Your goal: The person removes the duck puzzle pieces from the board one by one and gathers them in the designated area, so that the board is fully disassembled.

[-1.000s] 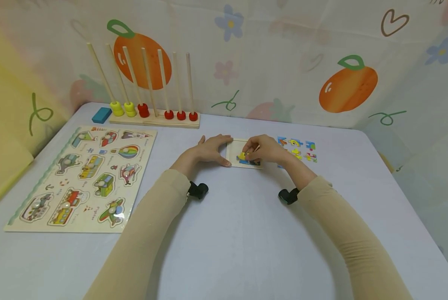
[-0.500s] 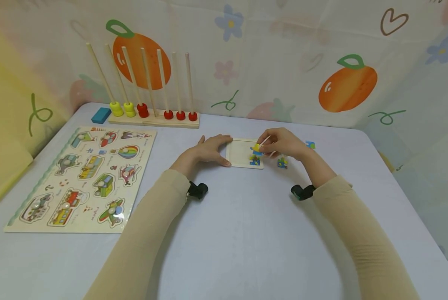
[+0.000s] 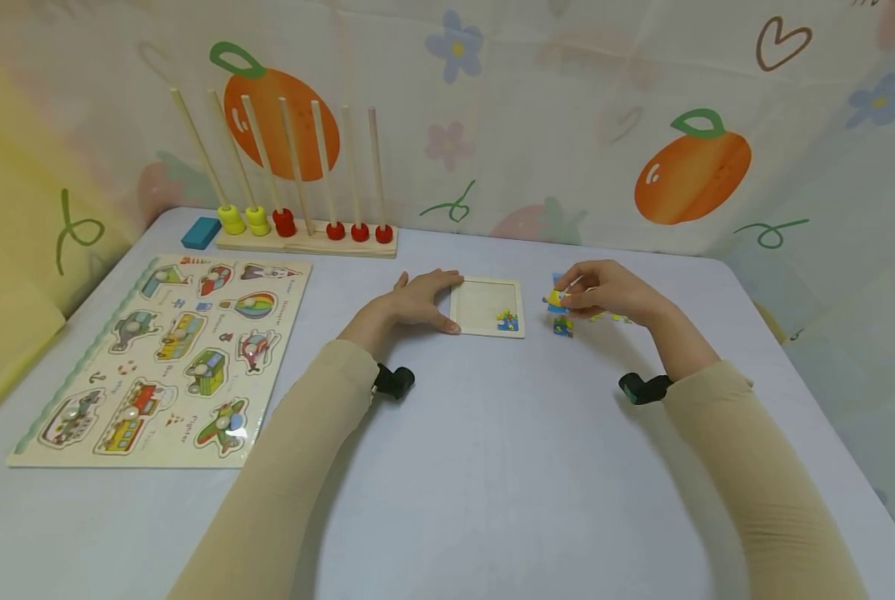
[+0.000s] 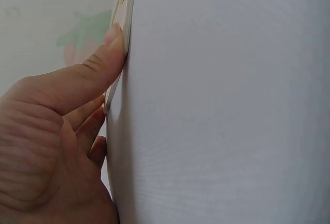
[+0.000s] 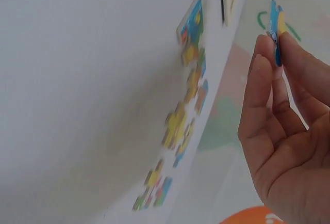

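Observation:
A small square wooden puzzle tray (image 3: 485,332) lies mid-table, a joined yellow-and-blue jigsaw piece (image 3: 507,320) in its near right corner. My left hand (image 3: 417,298) grips the tray's left side, index finger at the far corner and thumb at the near one; in the left wrist view the thumb (image 4: 98,66) presses its edge. Right of the tray, my right hand (image 3: 605,290) pinches a yellow-and-blue jigsaw piece (image 5: 276,33) between thumb and fingertips, raised off the table. Several loose jigsaw pieces (image 5: 175,126) lie beneath and beyond it, partly hidden by the hand in the head view.
A large peg puzzle board (image 3: 166,358) with vehicle pictures lies at the left. Behind it stand a wooden bead rack (image 3: 305,242) with upright rods and a blue block (image 3: 201,232). A printed cloth (image 3: 552,125) hangs along the table's far edge.
My right hand has moved right, away from the tray, carrying the yellow-and-blue piece over the loose ones. One piece stays in the tray's corner. The left hand has not moved.

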The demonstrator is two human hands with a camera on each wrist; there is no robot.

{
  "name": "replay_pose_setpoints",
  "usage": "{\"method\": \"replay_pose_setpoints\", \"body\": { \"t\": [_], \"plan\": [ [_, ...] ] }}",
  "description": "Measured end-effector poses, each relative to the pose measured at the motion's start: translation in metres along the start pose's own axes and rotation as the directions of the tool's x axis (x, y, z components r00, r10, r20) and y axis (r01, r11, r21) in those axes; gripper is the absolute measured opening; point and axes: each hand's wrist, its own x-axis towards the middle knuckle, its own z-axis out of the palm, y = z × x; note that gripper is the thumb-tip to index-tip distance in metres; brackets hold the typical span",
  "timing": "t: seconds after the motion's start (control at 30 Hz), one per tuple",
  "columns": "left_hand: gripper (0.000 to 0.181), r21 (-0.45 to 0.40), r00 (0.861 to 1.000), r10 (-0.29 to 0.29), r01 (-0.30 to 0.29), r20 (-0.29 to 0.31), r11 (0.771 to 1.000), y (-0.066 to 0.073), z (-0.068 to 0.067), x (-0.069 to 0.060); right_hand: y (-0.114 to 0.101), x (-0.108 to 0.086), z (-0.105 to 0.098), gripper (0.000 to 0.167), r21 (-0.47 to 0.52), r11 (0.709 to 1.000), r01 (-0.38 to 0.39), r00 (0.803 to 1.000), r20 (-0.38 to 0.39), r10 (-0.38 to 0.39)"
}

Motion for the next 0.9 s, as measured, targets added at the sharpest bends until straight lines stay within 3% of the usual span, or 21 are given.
{"method": "replay_pose_setpoints", "body": {
  "t": [0.17,0.33,0.9],
  "plan": [
    [0.091,0.003,1.000,0.001,-0.001,-0.007,1.000,0.000,0.001,0.000,0.014,-0.008,-0.012,0.035,-0.017,1.000,-0.006,0.999,0.031,0.007],
    [0.091,0.007,1.000,-0.001,0.001,-0.011,1.000,0.001,0.000,0.000,0.024,-0.013,-0.018,0.037,-0.044,0.997,-0.065,0.996,0.055,0.068],
    [0.091,0.017,1.000,-0.003,0.003,-0.003,1.000,0.001,0.000,0.001,0.046,-0.022,-0.021,0.032,-0.036,0.990,-0.134,0.985,0.108,0.137]
  ]
}}
